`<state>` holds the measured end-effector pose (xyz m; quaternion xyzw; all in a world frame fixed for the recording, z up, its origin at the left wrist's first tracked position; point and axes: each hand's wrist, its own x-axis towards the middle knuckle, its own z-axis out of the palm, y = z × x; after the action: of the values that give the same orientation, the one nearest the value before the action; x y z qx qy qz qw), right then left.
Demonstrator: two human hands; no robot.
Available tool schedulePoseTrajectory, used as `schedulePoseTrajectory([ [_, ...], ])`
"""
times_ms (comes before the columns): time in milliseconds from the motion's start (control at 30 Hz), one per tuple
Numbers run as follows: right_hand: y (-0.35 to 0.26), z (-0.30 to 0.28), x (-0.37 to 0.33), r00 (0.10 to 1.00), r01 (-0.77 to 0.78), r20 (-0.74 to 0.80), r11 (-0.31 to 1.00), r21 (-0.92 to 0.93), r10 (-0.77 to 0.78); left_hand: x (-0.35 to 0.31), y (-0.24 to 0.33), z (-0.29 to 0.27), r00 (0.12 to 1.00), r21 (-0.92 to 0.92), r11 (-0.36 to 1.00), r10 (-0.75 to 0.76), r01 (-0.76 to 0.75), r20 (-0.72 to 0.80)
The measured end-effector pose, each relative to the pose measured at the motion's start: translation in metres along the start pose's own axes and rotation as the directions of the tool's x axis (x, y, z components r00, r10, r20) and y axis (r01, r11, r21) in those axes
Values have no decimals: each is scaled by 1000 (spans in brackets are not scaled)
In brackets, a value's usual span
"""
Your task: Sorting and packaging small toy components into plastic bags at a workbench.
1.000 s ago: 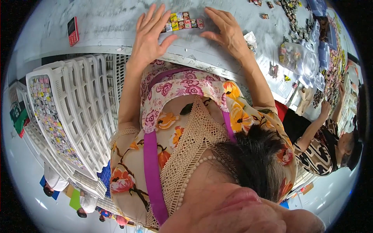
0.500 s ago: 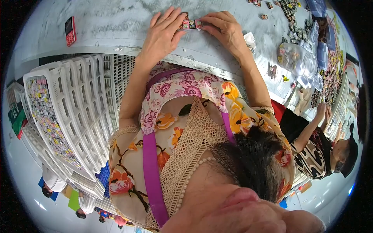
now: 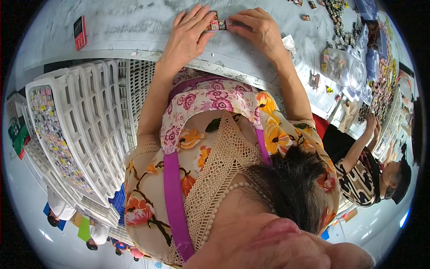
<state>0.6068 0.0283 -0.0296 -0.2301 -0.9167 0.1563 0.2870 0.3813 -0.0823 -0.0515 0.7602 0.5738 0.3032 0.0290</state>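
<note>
On the table at the far middle lies a short row of small printed boxes, red, pink and dark. My left hand rests at the row's left end, fingers stretched out and partly covering the boxes there. From the other side my right hand pinches the right end of the row between thumb and fingers. Its fingertips hide most of the box they hold. Another small box shows just above the row, beside my left fingertips.
A red keypad phone lies at the far left. To the right are loose small boxes, crumpled white tissue and a clear plastic jar. Stacked white crates stand left below the table edge. A co-worker works at the right.
My right hand has shifted slightly, its fingertips now covering more of the row's right end. My left hand stays over the left end. The co-worker's hands have moved a little.
</note>
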Motion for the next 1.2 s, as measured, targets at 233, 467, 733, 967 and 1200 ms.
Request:
schedulePoseTrajectory([
  [233, -7, 3, -2, 999, -43, -16, 996, 73, 44, -1, -1, 0, 1000, -12, 1000, -7, 7, 4],
  [467, -13, 10, -12, 995, 42, -89, 999, -6, -42, -2, -2, 0, 1000, -6, 1000, 9, -9, -6],
  [733, -21, 3, -23, 989, 146, 19, 980, -137, -144, 0, -1, 2, 999, 13, 1000, 25, -24, -34],
  [967, -15, 5, -21, 998, -20, -52, 996, 91, 24, 2, 1, 0, 999, 2, 1000, 24, -24, -34],
  [1200, -10, 5, -14, 991, -121, -31, 974, 190, 129, 2, 2, -1, 999, -20, 1000, 16, -17, -31],
])
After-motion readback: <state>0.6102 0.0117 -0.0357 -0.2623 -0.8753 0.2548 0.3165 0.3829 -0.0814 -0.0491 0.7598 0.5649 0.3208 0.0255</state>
